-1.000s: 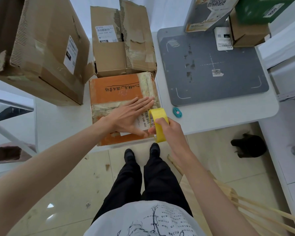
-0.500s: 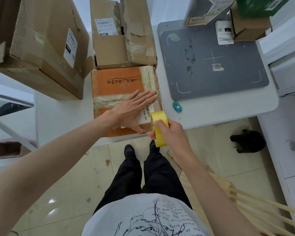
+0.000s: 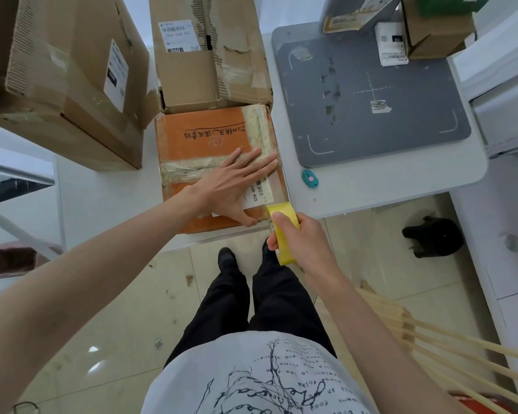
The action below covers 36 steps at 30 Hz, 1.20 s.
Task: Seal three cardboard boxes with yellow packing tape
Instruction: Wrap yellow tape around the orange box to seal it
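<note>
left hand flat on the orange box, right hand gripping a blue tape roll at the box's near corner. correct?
Not quite. In the head view the tape roll in the right hand is yellow, not blue. The rest holds: the left hand lies flat on the orange box, and the roll is at its near corner.

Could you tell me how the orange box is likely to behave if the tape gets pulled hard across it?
The orange box looks low and flat, so it should slide rather than tip. The left hand pressing flat on top probably guards against that on the smooth white table. Its worn old tape hints at softened cardboard that may flex. The right hand grips the yellow tape roll.
</note>
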Tool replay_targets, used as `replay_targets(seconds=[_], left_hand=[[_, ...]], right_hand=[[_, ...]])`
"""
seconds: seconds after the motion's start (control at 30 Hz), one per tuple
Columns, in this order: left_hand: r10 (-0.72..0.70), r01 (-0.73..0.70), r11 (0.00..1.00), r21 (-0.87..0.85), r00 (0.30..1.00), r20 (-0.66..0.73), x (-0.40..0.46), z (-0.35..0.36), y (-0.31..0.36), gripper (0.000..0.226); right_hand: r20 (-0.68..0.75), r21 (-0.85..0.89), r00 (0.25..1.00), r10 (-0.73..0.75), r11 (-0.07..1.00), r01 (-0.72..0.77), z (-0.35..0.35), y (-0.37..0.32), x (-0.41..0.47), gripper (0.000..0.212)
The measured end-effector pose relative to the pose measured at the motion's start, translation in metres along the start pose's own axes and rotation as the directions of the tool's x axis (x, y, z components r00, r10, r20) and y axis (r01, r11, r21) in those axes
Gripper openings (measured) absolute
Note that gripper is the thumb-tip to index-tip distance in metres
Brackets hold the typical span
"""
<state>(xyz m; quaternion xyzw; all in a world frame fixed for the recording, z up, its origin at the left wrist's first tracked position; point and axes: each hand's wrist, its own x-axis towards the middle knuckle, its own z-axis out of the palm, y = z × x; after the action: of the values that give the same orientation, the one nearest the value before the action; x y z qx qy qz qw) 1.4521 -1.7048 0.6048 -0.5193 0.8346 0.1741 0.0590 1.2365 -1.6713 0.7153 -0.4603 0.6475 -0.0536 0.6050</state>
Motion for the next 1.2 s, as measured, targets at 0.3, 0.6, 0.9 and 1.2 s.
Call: replay_targets(seconds=[0.3, 0.6, 0.9, 1.2], left_hand=[[0.008, -0.008, 1.000, 0.013, 1.000, 0.015, 0.002, 0.001, -0.002, 0.129], [0.018, -0.018, 1.000, 0.014, 1.000, 0.025, 0.001, 0.002, -0.002, 0.128], [0.025, -0.025, 0.998, 0.053, 1.000, 0.007, 0.002, 0.002, -0.002, 0.126], [0.025, -0.024, 0.996, 0.089, 1.000, -0.009, 0.001, 0.004, 0.000, 0.124]], right_hand=[[-0.053, 0.029, 0.998, 0.042, 0.999, -0.040, 0.002, 0.009, -0.001, 0.027], [-0.073, 0.019, 0.996, 0.047, 0.999, -0.046, 0.008, 0.016, 0.002, 0.029], [-0.074, 0.038, 0.994, 0.085, 0.996, -0.083, 0.017, 0.051, 0.006, 0.024], [0.031, 0.120, 0.994, 0.103, 0.987, -0.106, 0.019, 0.072, 0.025, 0.024]])
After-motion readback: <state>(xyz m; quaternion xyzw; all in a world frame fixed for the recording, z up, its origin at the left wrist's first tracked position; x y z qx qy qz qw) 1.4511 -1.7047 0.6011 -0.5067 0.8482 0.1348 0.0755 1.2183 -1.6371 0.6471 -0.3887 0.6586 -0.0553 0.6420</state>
